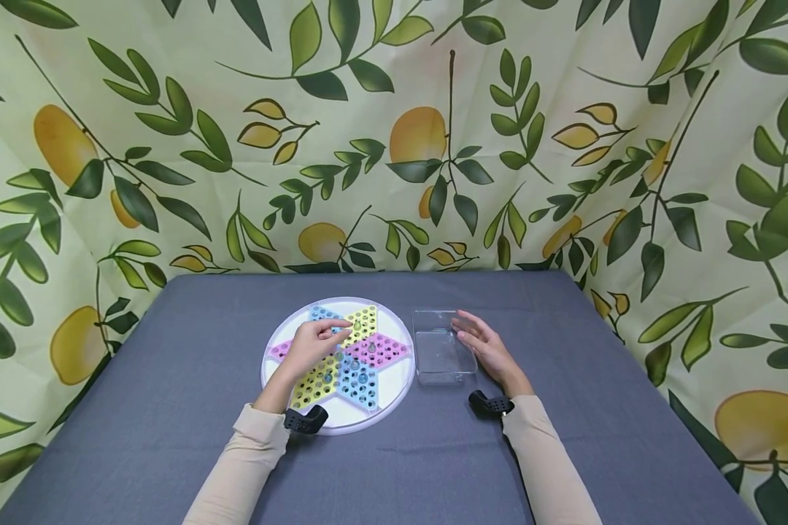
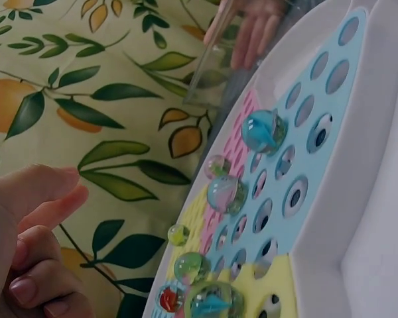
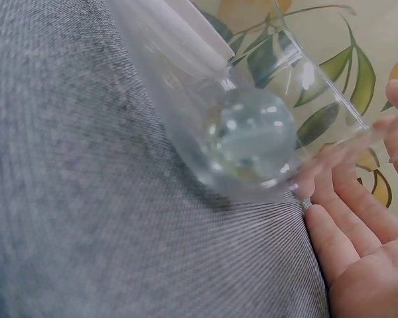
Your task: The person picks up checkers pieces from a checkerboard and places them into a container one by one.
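Note:
A round white Chinese checkers board (image 1: 391,390) with a yellow, pink and blue star lies on the table. My left hand (image 1: 315,343) hovers over its upper part, thumb and forefinger stretched forward, the other fingers bent. No marble shows between those fingertips in the left wrist view. Several glass marbles sit in the holes, among them a blue-swirled marble (image 2: 262,131) and a green marble (image 2: 190,268). Right of the board stands a clear plastic box (image 1: 443,350). My right hand (image 1: 489,354) rests along its right side with fingers extended. A pale glass marble (image 3: 255,136) shows through the box's corner.
A grey cloth (image 1: 381,481) covers the table. Leaf-and-fruit patterned fabric (image 1: 341,182) hangs behind it and along both sides. Each wrist wears a black band, one of them the left wristband (image 1: 306,420).

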Available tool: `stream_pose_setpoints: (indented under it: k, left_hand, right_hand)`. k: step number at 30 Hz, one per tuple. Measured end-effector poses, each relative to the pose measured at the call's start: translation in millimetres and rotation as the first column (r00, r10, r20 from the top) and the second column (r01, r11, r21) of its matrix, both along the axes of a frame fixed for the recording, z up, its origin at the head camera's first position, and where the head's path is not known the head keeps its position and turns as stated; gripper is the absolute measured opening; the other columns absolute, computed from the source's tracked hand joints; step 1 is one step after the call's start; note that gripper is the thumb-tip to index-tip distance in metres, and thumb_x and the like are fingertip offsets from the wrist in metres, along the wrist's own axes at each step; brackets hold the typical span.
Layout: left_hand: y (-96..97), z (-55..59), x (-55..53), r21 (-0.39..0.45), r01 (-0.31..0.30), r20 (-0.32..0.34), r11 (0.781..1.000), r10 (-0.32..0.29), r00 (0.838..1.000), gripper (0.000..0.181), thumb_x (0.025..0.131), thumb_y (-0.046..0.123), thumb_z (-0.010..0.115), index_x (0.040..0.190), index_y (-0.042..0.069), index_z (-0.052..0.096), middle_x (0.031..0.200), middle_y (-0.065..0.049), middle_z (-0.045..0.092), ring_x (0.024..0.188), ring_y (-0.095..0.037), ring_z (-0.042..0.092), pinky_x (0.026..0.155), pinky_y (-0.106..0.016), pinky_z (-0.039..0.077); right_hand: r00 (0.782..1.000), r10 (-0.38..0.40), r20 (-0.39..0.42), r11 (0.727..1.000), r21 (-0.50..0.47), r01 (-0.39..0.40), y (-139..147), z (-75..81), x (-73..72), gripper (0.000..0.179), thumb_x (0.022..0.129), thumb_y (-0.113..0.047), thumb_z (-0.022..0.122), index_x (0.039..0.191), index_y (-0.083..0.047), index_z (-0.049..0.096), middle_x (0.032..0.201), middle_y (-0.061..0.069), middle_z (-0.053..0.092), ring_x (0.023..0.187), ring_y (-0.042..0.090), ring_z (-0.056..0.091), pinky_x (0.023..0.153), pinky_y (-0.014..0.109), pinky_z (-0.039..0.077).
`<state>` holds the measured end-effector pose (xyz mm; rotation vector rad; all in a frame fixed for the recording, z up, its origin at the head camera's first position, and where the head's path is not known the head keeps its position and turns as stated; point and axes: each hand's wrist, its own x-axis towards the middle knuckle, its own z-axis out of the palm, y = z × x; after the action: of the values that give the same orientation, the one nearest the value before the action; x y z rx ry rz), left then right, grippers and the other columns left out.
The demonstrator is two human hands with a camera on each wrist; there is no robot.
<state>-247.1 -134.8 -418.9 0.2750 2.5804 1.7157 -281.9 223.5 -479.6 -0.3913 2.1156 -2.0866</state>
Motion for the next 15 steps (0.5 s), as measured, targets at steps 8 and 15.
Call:
stream_pose_setpoints:
  k: [8, 15]
  left_hand:
    - [-13.8, -4.2, -3.8, -0.052, -0.05, -0.06, 0.997, 0.047, 0.997, 0.031, 0.091, 0.02, 0.066, 0.115, 0.001, 0.068, 0.05, 0.011, 0.024, 0.046, -0.003, 0.025, 0.047, -0.018, 0.027]
    - [-25.1, -10.7, -7.4, -0.111, -0.139, -0.073, 0.984, 0.132, 0.989, 0.03, 0.089, 0.019, 0.068, 0.112, 0.002, 0.07, 0.052, 0.011, 0.027, 0.048, -0.002, 0.026, 0.048, -0.018, 0.027]
  right_hand:
    - [1.0, 0.002, 0.006, 1.0, 0.019, -0.002, 1, 1.2, 1.1, 0.061, 0.098, -0.016, 0.054, 0.151, -0.003, 0.025, 0.154, 0.026, 0.03, 0.131, 0.003, 0.048, 0.096, 0.005, 0.041]
    - [1.0, 0.005, 0.003, 1.0, 0.026, -0.005, 1, 0.8, 0.9, 0.061, 0.098, -0.016, 0.054, 0.15, -0.003, 0.026, 0.154, 0.026, 0.03, 0.131, 0.001, 0.047, 0.096, 0.005, 0.04]
